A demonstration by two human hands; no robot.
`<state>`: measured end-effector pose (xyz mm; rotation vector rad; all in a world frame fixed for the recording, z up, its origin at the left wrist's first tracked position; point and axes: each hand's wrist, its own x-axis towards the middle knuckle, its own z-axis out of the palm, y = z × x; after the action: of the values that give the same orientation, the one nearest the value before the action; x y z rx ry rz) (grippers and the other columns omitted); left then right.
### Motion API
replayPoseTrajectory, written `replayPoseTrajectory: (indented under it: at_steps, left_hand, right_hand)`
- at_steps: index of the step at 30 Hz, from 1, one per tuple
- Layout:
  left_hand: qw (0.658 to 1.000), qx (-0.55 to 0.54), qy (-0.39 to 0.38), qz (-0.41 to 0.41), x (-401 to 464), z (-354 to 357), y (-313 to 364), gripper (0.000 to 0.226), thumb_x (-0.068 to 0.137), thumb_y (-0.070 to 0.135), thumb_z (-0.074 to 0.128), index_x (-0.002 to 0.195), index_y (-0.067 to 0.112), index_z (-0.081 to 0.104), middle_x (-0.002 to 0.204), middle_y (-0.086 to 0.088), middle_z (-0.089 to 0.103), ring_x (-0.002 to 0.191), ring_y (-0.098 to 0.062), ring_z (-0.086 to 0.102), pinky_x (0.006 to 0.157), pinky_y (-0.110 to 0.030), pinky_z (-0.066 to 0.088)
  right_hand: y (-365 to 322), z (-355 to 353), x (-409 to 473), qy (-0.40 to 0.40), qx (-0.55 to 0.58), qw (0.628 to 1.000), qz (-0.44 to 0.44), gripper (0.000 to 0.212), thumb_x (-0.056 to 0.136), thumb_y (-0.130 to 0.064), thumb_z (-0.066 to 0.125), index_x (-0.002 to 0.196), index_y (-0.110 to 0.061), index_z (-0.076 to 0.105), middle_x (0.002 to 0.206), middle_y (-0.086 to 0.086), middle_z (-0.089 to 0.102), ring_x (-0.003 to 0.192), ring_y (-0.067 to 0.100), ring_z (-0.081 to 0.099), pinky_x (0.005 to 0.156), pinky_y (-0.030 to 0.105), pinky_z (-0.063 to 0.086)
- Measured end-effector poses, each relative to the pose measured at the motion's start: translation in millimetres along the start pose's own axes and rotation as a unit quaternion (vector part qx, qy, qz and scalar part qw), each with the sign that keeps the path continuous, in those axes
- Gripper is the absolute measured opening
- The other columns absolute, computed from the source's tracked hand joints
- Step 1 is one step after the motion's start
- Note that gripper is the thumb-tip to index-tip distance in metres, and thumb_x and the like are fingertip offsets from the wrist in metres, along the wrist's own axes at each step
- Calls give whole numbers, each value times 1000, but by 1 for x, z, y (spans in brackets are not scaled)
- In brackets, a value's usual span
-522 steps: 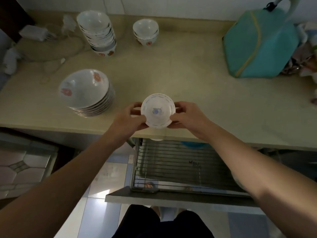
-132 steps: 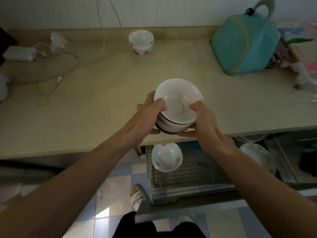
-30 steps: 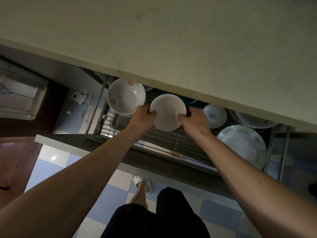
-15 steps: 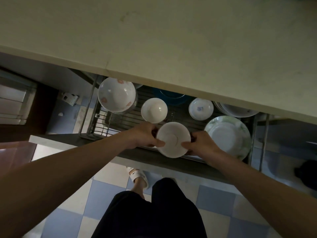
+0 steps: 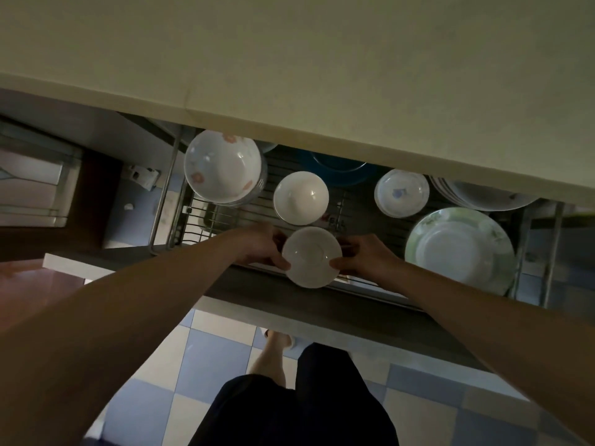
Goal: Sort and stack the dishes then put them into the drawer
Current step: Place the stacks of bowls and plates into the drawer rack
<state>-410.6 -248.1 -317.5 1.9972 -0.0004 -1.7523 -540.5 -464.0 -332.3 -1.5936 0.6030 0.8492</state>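
A stack of white bowls (image 5: 311,256) is being gripped from both sides, the left hand (image 5: 261,244) clasped on its left rim and the right hand (image 5: 365,256) on its right; it is being held at the front edge of the open wire drawer (image 5: 167,201), though whether it rests on the rack cannot be told; behind it a plain white bowl (image 5: 301,197) is sitting on the rack; a floral bowl stack (image 5: 222,166) is lying at the left; a small blue-patterned bowl (image 5: 401,193) and a green-rimmed plate (image 5: 460,251) are lying at the right, beneath the countertop (image 5: 289,59).
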Motion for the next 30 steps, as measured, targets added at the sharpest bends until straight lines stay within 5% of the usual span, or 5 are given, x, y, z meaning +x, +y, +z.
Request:
replayPoseTrajectory:
  at_steps: [4,10,22,26,30]
  left_hand:
    - [1000,-3,-9,-5,5,-7,-7,58,74,-3,84,128,9,64,126,-6,70,117,-22,65,103,-41,54]
    - [1000,10,-1,-25,-4,-35,-25,63,79,-2,80,137,8,58,134,-8,65,125,-24,60,109,-41,49]
    - [985,-160,59,-4,-19,-97,-76,48,89,-3,70,134,11,62,124,-7,72,113,-23,68,88,-31,59]
    - [978,-191,79,6,-15,-107,-88,49,87,2,74,134,9,61,123,-9,73,114,-27,69,105,-45,53]
    - [971,-227,74,15,-13,-109,-90,47,86,3,76,131,8,64,122,-11,73,115,-28,69,106,-46,52]
  right_hand:
    - [0,0,1,-11,20,1000,6,51,84,-11,80,132,-16,64,109,-3,72,97,12,71,73,20,59]
    - [-19,31,15,-32,43,999,-8,57,84,-6,78,136,-17,60,122,7,70,103,20,70,90,41,61]
    - [-45,99,50,-6,136,989,51,68,79,-12,85,140,-6,55,136,12,63,118,27,65,98,47,57]
    - [-52,101,54,-35,195,979,55,33,83,-6,80,113,-13,68,114,8,72,97,18,72,74,27,62]
    - [-58,100,54,-10,242,969,41,46,84,3,76,128,-2,64,105,4,73,94,19,73,70,27,63]
